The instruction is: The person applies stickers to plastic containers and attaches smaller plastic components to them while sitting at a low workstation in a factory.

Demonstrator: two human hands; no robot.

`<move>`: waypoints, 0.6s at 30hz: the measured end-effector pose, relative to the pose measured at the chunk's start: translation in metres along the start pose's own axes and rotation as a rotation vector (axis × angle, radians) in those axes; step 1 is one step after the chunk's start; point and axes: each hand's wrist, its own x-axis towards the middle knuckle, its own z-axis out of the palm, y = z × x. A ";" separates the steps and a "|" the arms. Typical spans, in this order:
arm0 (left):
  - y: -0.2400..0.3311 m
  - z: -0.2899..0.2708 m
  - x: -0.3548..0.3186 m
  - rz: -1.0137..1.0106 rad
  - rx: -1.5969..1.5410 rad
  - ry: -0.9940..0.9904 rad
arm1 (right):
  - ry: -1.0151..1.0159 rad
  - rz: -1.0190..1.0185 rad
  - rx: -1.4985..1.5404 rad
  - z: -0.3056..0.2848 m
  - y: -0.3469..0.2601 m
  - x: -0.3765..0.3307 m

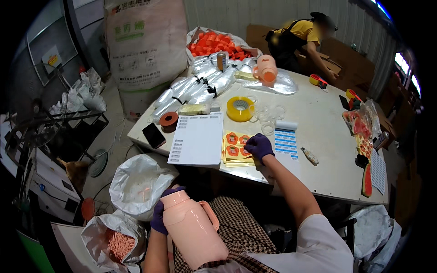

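Note:
A glossy pink thermos jug point(193, 227) with a side handle leans across my lap, its mouth end up and to the left. My left hand point(159, 216), in a purple glove, is wrapped around its neck. My right hand point(260, 147), gloved too, is at the table's near edge with its fingers curled and pinched at the right side of a sheet of round red stickers point(236, 146). More yellow-backed sheets lie under that one. Left of them is a white label sheet point(196, 139), and to the right a sheet of blue-and-white labels point(286, 143).
On the table point(318, 123) are yellow tape point(240, 109), brown tape point(169, 122), a phone point(154, 136), clear plastic bags point(200, 86), another pink jug point(266, 70) and a box cutter point(309, 156). White sacks point(136, 184) stand at left. A person point(298, 43) handles cardboard at the far side.

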 end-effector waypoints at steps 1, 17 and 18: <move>0.001 -0.007 0.001 -0.051 0.048 0.104 | -0.032 0.002 -0.026 0.001 0.004 0.006; -0.013 0.029 0.009 0.021 0.012 0.051 | -0.461 0.456 1.022 -0.011 0.036 -0.003; -0.009 0.020 0.002 0.052 -0.035 0.056 | -0.546 0.507 0.969 -0.013 0.029 0.005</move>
